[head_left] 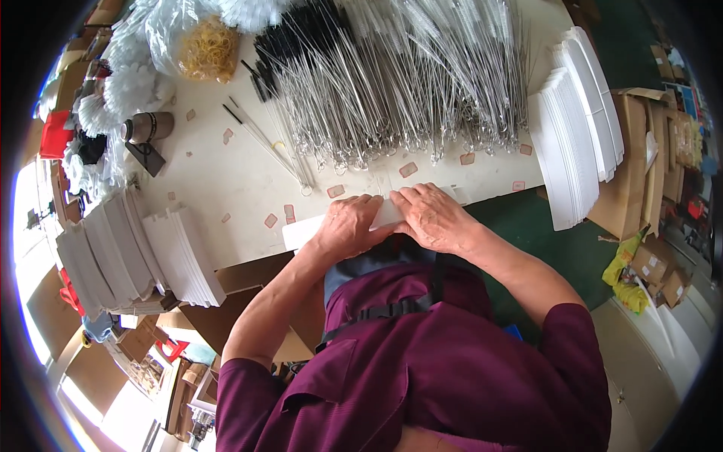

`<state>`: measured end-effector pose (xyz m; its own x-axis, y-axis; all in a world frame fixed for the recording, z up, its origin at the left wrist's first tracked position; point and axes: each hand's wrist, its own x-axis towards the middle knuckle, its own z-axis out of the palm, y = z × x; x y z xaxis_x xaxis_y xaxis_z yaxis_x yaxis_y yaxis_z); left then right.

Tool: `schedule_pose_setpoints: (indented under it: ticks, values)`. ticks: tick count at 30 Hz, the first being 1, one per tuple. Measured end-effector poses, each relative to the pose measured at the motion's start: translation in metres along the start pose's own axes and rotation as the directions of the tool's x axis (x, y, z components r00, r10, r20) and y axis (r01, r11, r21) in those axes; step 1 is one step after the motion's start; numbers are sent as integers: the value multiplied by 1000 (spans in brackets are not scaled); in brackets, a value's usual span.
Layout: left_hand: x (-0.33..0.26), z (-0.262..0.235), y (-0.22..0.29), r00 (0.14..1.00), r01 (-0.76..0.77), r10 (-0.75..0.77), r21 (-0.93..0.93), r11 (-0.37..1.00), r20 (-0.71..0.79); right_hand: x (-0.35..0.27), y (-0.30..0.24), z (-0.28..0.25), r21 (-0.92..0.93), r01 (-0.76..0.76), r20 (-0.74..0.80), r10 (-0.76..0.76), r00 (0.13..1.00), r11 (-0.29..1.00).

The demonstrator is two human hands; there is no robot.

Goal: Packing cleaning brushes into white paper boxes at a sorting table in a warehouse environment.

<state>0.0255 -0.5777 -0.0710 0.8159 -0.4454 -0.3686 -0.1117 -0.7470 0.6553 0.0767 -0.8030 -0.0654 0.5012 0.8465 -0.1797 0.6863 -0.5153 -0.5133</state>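
Observation:
At the table's front edge, both hands are on a long, narrow white card piece, perhaps a folded box. My left hand is closed over its middle, with the left end sticking out beyond the wrist. Close beside it, my right hand presses the card with bent fingers, thumb toward the left hand. Just beyond the hands lie a few loose thin wire brushes with looped ends. A big heap of similar wire-handled brushes, black-bristled at left and pale at right, covers the far side.
Stacks of white card pieces stand at the right and left table ends. A bag of yellow rubber bands, a metal cup and plastic-wrapped bundles sit at far left. Cardboard boxes stand beyond the right edge.

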Motion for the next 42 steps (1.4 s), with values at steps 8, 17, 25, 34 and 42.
schedule_pose_setpoints:
  ticks: [8, 17, 25, 34, 42]
  values:
    - [-21, -7, -12, 987, -34, 31, -18, 999, -161, -6, 5, 3, 79, -18, -11, 19, 1000, 997]
    - [-19, -6, -14, 985, 102, -96, -35, 994, 140, -1, 14, 9, 226, -8, -24, 14, 1000, 974]
    - [-6, -17, 5, 834, 391, -195, -304, 869, 517, 19, -12, 33, 315, -33, -172, 91, 981, 948]
    - [-13, -22, -3, 764, 542, 12, -653, 530, 645, 22, -11, 33, 292, 25, -257, 54, 965, 956]
    - [-11, -12, -5, 675, 712, -88, -616, 338, 732, 18, -9, 32, 197, 26, -287, 33, 957, 980]
